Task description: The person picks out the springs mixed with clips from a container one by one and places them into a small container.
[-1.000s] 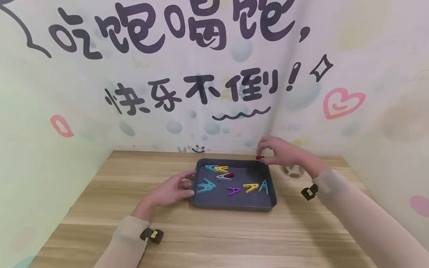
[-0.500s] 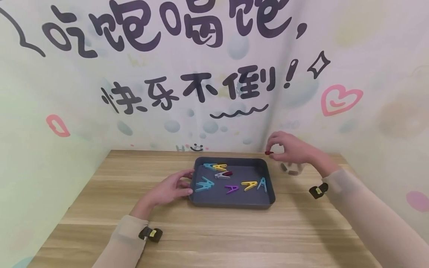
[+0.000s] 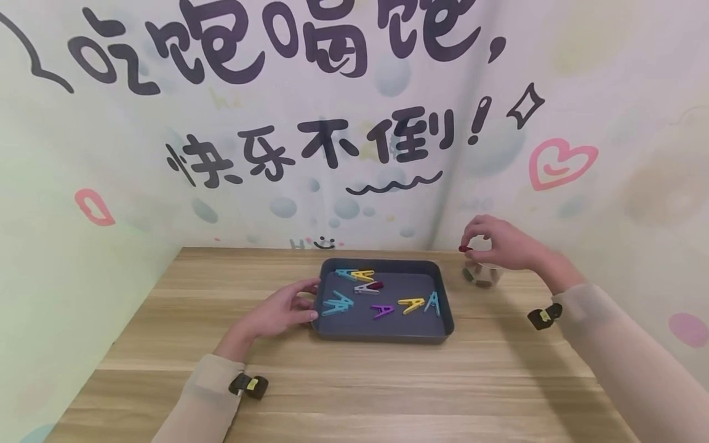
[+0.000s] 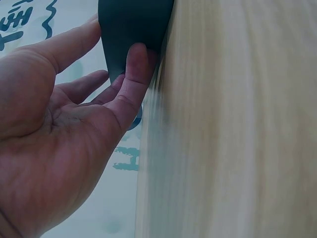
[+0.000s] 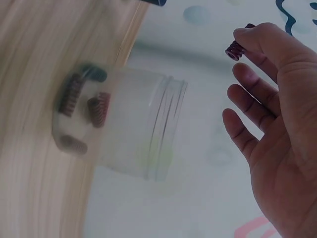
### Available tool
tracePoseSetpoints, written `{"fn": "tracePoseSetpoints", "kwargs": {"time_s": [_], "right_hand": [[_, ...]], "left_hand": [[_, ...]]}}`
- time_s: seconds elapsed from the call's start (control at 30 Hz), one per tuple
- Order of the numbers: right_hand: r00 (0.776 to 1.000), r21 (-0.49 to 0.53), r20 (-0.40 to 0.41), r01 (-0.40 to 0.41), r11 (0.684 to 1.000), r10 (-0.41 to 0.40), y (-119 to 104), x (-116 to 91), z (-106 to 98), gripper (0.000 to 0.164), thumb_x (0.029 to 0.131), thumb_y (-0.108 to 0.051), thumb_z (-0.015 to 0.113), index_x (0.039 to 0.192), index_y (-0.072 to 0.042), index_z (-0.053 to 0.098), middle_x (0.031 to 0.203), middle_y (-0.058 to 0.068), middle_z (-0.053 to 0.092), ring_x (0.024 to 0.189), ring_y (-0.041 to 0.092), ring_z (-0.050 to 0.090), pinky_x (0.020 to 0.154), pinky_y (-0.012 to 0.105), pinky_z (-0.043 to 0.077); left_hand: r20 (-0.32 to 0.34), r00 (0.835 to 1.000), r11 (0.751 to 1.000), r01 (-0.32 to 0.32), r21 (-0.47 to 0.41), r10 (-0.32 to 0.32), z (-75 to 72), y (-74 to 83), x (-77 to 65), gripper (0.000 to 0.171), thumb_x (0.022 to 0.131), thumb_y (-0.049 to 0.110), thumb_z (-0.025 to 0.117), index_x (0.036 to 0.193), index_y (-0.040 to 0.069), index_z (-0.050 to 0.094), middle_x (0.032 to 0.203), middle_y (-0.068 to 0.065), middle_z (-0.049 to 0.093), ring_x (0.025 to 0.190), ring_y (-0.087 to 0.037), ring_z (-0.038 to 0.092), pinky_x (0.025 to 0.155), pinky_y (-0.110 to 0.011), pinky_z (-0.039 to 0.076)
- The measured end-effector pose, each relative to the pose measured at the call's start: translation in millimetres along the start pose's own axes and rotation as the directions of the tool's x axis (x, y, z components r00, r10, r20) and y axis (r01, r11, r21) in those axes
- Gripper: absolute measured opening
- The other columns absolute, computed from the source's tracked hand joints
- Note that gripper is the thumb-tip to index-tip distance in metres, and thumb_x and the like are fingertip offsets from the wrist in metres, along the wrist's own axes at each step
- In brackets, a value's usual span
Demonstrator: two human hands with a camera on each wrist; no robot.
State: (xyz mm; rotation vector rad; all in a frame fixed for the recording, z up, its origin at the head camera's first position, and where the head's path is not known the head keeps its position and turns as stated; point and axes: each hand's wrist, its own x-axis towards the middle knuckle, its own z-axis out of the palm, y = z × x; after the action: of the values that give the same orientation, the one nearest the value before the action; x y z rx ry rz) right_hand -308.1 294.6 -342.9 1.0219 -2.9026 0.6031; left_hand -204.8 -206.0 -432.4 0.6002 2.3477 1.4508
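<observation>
Thumb and fingertip of my right hand [image 3: 508, 245] pinch a small dark red coil spring [image 5: 236, 49]. That hand is raised beside and above the mouth of a clear jar [image 5: 136, 124], apart from it in the right wrist view. Several coil springs [image 5: 99, 110], dark and red, lie at the jar's bottom. At the left end of a dark grey tray [image 3: 382, 337], my left hand [image 3: 277, 312] touches the outer wall with loosely extended fingers. Within the tray, a dark red spring [image 3: 377, 285] lies against a grey clothespin [image 3: 364, 288].
Several more clothespins are scattered in the tray: blue [image 3: 338, 303], yellow [image 3: 412, 305] and purple [image 3: 382, 311]. A wood-grain table [image 3: 354, 387] carries tray and jar. Behind it hangs a printed white backdrop [image 3: 266, 215] with large lettering.
My right hand has moved right with the spring, from over the tray's back right corner to the jar. The left hand stays at the tray, and the head view has shifted slightly.
</observation>
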Motion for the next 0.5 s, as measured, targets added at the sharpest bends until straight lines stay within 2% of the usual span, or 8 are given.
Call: {"fn": "tracePoseSetpoints", "kwargs": {"time_s": [0.37,0.5], "right_hand": [[0.997,-0.008,-0.011,-0.07,0.998,0.07,22,-19,-4,0.014,0.092,-0.01,0.083,0.104,-0.017,0.079,0.115,0.004,0.067,0.109,0.026,0.059,0.093,0.051,0.056],[0.997,-0.014,-0.018,-0.081,0.997,0.08,33,-25,-4,0.014,0.092,-0.007,0.082,0.104,-0.014,0.079,0.113,0.005,0.067,0.107,0.029,0.059,0.094,0.055,0.056]], "left_hand": [[0.004,1.0,1.0,-0.008,-0.017,0.008,0.2,-0.2,-0.5,0.072,0.103,0.003,0.069,0.161,-0.011,0.029,0.153,-0.033,0.045,0.129,-0.046,0.061,0.101,-0.043,0.058],[0.004,1.0,1.0,-0.008,-0.022,0.008,0.7,-0.3,-0.6,0.072,0.103,0.004,0.069,0.161,-0.011,0.029,0.153,-0.033,0.045,0.129,-0.046,0.061,0.101,-0.043,0.058]]}}
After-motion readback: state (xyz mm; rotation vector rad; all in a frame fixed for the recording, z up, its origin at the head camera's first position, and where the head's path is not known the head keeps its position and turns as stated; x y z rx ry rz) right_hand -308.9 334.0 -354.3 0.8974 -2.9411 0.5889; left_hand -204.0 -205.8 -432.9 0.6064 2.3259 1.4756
